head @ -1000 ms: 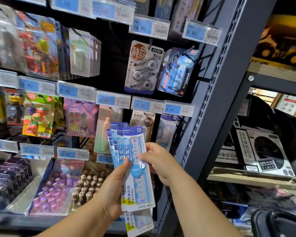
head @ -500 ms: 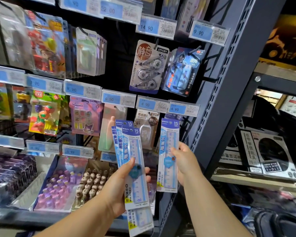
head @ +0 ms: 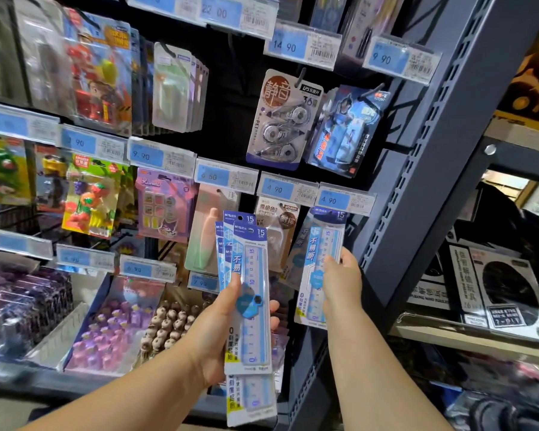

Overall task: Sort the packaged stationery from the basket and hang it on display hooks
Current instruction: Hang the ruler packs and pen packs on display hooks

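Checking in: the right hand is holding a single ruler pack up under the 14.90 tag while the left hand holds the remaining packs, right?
Not quite. The head view shows the right hand holding the single ruler pack up under the rightmost 4.90 tag, not 14.90. The left hand does hold the remaining packs.

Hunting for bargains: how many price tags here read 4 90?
2: one price tag over the brown correction-tape pack, the other right of it, over the ruler pack in the right hand. Blurred tags may hide more.
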The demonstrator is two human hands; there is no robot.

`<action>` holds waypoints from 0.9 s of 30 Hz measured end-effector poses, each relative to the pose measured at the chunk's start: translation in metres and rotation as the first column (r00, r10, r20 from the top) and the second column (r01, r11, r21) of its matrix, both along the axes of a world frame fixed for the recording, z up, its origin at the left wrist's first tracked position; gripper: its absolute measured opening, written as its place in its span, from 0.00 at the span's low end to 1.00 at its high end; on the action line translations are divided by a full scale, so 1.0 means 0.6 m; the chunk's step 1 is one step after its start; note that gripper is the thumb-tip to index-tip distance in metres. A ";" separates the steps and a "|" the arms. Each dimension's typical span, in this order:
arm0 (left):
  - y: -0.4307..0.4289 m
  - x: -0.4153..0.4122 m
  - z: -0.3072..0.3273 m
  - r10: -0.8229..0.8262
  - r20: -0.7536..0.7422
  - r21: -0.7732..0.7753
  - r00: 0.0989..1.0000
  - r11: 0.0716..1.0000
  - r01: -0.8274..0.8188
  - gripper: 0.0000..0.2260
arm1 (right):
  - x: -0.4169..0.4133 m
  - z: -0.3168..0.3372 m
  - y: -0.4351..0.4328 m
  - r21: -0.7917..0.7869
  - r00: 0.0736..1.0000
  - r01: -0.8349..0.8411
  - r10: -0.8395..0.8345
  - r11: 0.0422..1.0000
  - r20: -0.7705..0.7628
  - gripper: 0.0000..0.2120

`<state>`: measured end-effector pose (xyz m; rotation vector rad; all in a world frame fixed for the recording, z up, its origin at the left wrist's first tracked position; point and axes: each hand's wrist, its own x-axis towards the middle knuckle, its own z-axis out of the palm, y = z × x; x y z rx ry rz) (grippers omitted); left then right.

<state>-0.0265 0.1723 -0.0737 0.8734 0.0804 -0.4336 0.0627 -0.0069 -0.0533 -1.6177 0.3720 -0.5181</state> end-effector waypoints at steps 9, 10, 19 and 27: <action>0.012 0.006 0.001 -0.002 0.064 0.037 0.998 0.999 -0.001 0.23 | -0.003 0.015 0.021 -0.221 0.983 0.156 -0.173 0.963 -0.057 0.21; 0.012 0.006 0.003 -0.007 0.061 0.034 0.998 0.999 0.005 0.24 | -0.011 0.018 0.025 -0.280 0.983 0.159 -0.177 0.947 -0.042 0.21; 0.011 0.000 -0.002 -0.028 0.073 -0.006 0.997 1.000 0.028 0.21 | -0.065 0.027 0.098 -0.289 0.895 -0.445 0.434 0.847 -0.108 0.13; 0.007 -0.012 -0.001 0.015 0.082 0.041 0.997 0.999 -0.018 0.17 | -0.080 0.030 0.086 -0.082 0.779 -0.621 0.602 0.780 -0.172 0.10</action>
